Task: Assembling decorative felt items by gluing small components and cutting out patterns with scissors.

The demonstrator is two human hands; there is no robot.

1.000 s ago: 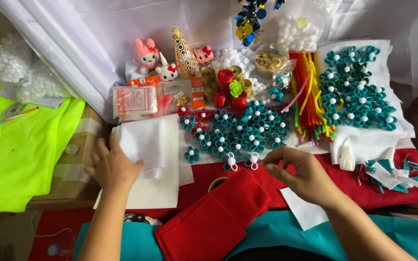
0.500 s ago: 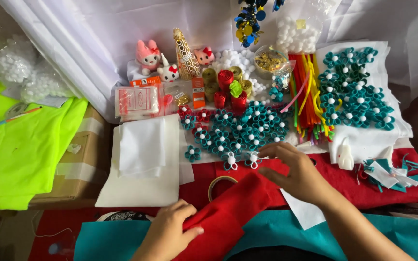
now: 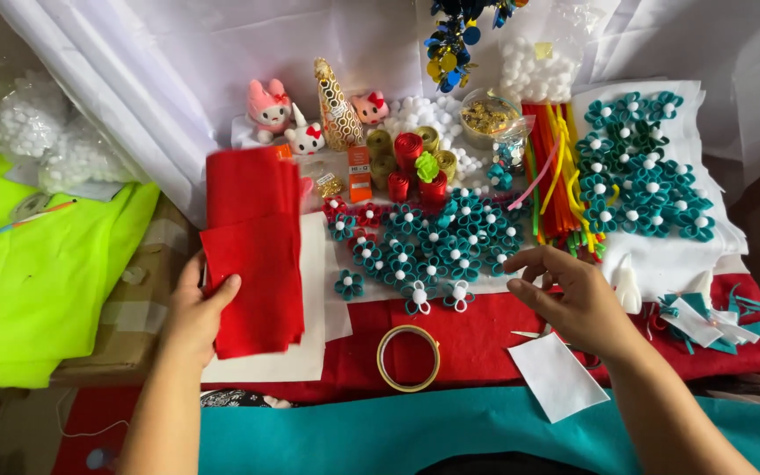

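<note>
Over the craft table, the left hand (image 3: 193, 310) is gripping a folded stack of red felt (image 3: 253, 251) by its lower left edge, thumb lying across the front and the other fingers hidden behind, so the felt is standing upright above the white felt sheets (image 3: 314, 290). To the right, the right hand (image 3: 575, 297) is hovering palm down with its fingers (image 3: 543, 259) loosely spread and slightly curled, holding nothing, just beside the cluster of teal felt flowers (image 3: 437, 242) and above the red felt cloth (image 3: 477, 330). Between the two hands, a roll of clear tape (image 3: 408, 357) is lying flat on that cloth, and a small white felt piece (image 3: 557, 376) is lying just below the right hand.
</note>
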